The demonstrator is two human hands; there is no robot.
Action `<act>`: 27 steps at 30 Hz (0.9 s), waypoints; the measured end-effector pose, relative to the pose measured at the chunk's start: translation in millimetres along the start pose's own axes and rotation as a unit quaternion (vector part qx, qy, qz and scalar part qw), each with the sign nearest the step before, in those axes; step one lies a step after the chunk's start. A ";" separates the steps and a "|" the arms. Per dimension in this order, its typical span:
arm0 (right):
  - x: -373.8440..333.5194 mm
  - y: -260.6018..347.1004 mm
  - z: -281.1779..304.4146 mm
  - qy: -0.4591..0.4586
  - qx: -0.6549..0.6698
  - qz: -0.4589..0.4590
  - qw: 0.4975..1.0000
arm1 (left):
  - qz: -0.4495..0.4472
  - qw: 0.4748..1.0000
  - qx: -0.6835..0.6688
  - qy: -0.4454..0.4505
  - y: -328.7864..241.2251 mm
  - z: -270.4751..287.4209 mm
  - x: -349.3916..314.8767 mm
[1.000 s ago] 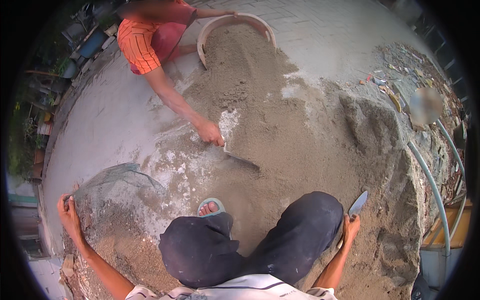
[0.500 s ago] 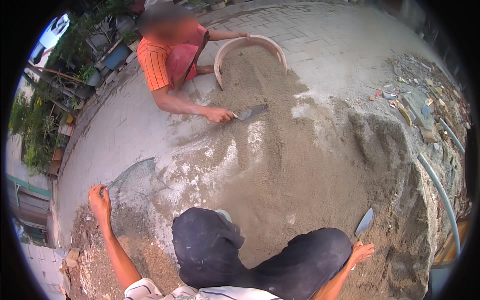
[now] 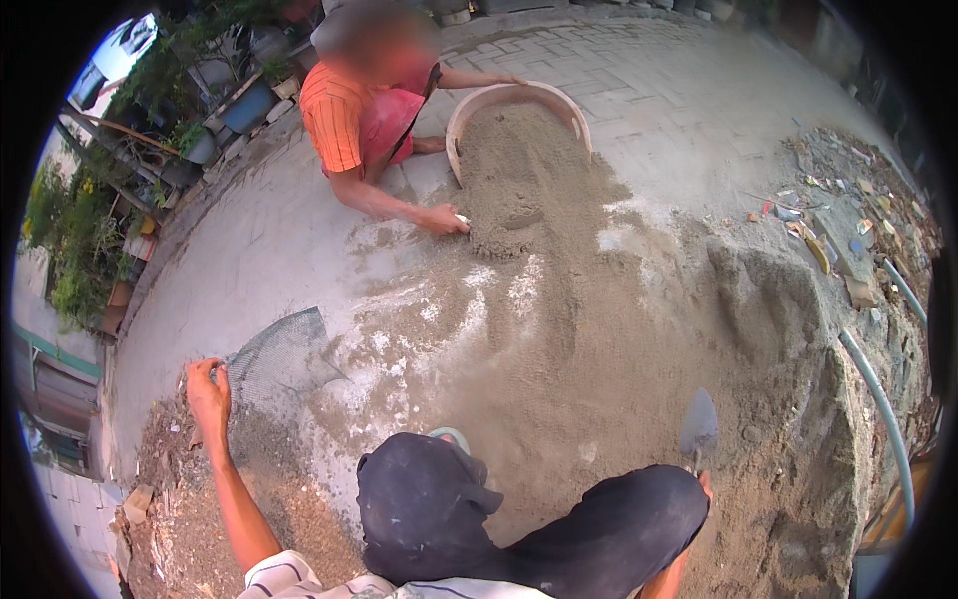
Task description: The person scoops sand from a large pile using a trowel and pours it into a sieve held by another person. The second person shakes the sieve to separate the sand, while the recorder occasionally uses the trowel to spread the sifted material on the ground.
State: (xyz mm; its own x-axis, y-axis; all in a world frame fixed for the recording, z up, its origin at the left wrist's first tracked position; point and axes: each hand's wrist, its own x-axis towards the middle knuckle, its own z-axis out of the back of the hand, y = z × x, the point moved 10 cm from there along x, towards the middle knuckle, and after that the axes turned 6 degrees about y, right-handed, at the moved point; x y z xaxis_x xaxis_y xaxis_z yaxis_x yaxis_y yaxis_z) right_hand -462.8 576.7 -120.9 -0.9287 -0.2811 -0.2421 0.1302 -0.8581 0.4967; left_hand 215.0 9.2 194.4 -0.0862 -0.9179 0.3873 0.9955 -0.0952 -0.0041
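Pinched in my left hand (image 3: 209,397) is the near-left edge of a grey-green wire mesh sheet (image 3: 286,351). The mesh lies tilted over a heap of coarse gravel and sand (image 3: 264,474). My right hand (image 3: 707,485) is mostly hidden behind my right knee; it grips a pointed trowel (image 3: 700,427), blade upward above the sand. Across from me a crouching person's right hand (image 3: 445,219) holds a trowel handle (image 3: 463,222), its blade covered by sand. That person's other hand (image 3: 507,80) rests on the rim of a tipped pinkish tub (image 3: 469,110) spilling sand (image 3: 524,150).
Sand (image 3: 569,369) spreads over the paving (image 3: 239,270) before me. To the right rises a larger sand pile (image 3: 768,290), with rubble (image 3: 848,195) and a grey pipe (image 3: 883,409) beyond it. Potted plants (image 3: 80,230) line the left side.
My trowel has swung left and upright, and my right hand has slipped mostly behind my knee. The other person's trowel blade has gone under the sand. My left hand keeps the mesh.
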 end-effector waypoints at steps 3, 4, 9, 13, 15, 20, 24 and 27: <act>-27.4 94.1 -33.6 0.087 -0.082 0.199 0.973 | 0.017 1.000 -0.019 0.016 10.5 -13.2 2.6; -43.8 123.0 -52.3 0.133 -0.115 0.273 0.946 | 0.027 0.999 -0.010 0.033 20.8 -6.2 -4.4; -42.3 173.6 -129.7 0.227 -0.342 0.509 0.757 | 0.018 0.998 -0.011 0.054 54.4 -8.6 -13.9; 32.5 214.2 -171.3 0.217 -0.374 0.577 0.693 | -0.010 0.998 -0.060 0.032 70.0 -13.2 -26.5; 53.0 262.3 -185.9 0.175 -0.392 0.585 0.688 | 0.005 0.997 -0.076 0.033 74.5 -5.0 -35.8; 100.6 349.3 -208.3 0.102 -0.350 0.522 0.771 | -0.006 0.996 -0.077 0.047 60.9 -9.4 -35.3; 59.2 381.3 -188.6 0.103 -0.258 0.537 0.796 | -0.006 0.992 -0.119 0.042 81.4 5.1 -46.9; -2.3 325.2 -173.6 0.177 -0.275 0.599 0.731 | -0.030 0.995 -0.089 0.026 79.5 8.6 -50.3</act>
State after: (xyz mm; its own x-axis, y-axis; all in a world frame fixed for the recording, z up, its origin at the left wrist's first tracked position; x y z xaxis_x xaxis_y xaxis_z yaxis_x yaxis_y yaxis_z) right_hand -358.1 223.7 -103.5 0.1019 -0.9824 -0.1566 0.9867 0.0799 0.1414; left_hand 298.8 51.1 182.5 -0.1519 -0.9266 0.3441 0.9660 -0.2129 -0.1469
